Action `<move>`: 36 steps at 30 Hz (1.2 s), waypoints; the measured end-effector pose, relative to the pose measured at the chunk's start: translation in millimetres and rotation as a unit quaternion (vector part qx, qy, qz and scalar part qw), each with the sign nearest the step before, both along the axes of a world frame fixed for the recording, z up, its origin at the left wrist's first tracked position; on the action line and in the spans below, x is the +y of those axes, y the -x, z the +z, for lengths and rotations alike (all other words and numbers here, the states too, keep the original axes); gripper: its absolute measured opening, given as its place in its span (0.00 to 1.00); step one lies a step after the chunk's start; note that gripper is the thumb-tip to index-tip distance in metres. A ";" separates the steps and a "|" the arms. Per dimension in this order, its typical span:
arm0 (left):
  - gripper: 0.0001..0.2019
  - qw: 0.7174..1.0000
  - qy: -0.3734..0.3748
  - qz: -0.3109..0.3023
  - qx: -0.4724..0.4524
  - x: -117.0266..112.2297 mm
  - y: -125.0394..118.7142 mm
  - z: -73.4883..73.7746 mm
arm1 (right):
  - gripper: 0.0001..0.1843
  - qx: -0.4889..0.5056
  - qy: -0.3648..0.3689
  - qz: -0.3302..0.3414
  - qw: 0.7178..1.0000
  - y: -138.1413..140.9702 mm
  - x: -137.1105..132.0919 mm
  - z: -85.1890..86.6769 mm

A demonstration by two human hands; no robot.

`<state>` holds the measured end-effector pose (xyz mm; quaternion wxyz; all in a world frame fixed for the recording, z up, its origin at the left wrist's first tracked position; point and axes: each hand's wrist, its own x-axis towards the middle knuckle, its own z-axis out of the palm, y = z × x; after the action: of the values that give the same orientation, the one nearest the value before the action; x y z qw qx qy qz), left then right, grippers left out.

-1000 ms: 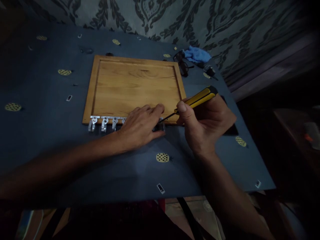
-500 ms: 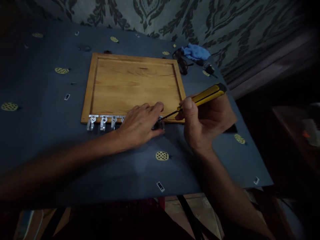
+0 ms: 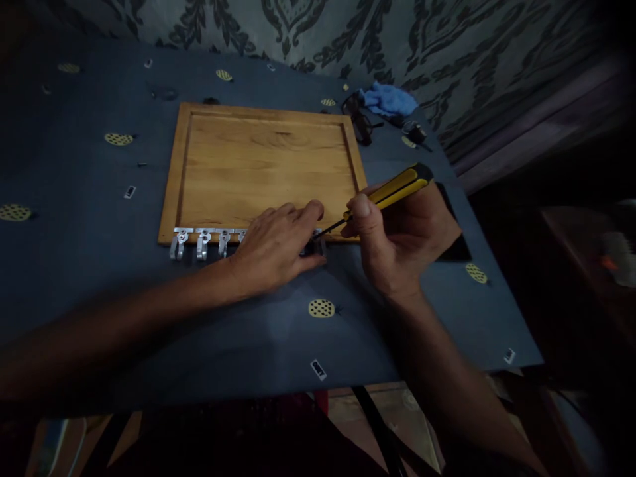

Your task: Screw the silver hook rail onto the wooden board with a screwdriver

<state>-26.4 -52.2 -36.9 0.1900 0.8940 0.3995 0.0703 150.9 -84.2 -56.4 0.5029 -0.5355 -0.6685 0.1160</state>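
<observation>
A framed wooden board (image 3: 268, 169) lies flat on the table. Along its near edge runs a silver metal hook rail (image 3: 203, 245), its hooks hanging over the side. My left hand (image 3: 278, 248) covers the rail's right part, thumb below the edge and fingers over the wood, holding the rail against the board. In my right hand (image 3: 392, 238) is a screwdriver (image 3: 395, 192) with a yellow and black handle, held at a slant. Its thin shaft points down and left to the rail beside my left fingers. The tip's exact contact is too dark to make out.
The table wears a dark blue cloth (image 3: 124, 278) with pineapple prints. Glasses (image 3: 365, 127), a blue rag (image 3: 390, 99) and keys (image 3: 415, 131) lie at the back right. A dark flat object (image 3: 457, 245) is partly behind my right hand. A small screw-like piece (image 3: 142, 163) lies left of the board.
The screwdriver handle and my right hand have shifted slightly left, uncovering more of the dark flat object. My left hand stays on the rail. The whole view has shifted a little.
</observation>
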 end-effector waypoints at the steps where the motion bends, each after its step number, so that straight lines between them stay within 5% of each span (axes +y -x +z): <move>1: 0.25 1.000 0.000 -0.001 -0.001 0.0 0.0 0.2 | 0.16 0.008 -0.011 -0.010 1.000 0.4 0.4 2.8; 13: 0.27 1.000 -0.004 0.003 0.000 -0.7 0.3 -1.6 | 0.14 0.144 0.116 0.111 0.976 -4.3 5.0 31.6; 24: 0.25 1.000 -0.005 0.003 -0.007 -0.8 -0.5 -1.6 | 0.15 0.112 0.047 0.001 0.993 11.9 1.7 18.3; 36: 0.25 1.000 -0.008 0.002 -0.016 -0.7 0.6 -2.9 | 0.16 0.096 0.020 0.024 0.995 9.3 5.7 10.4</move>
<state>-27.0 -52.9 -39.8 0.1886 0.8937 0.3974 0.0881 141.5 -78.5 -46.0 0.5511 -0.5158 -0.6270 0.1926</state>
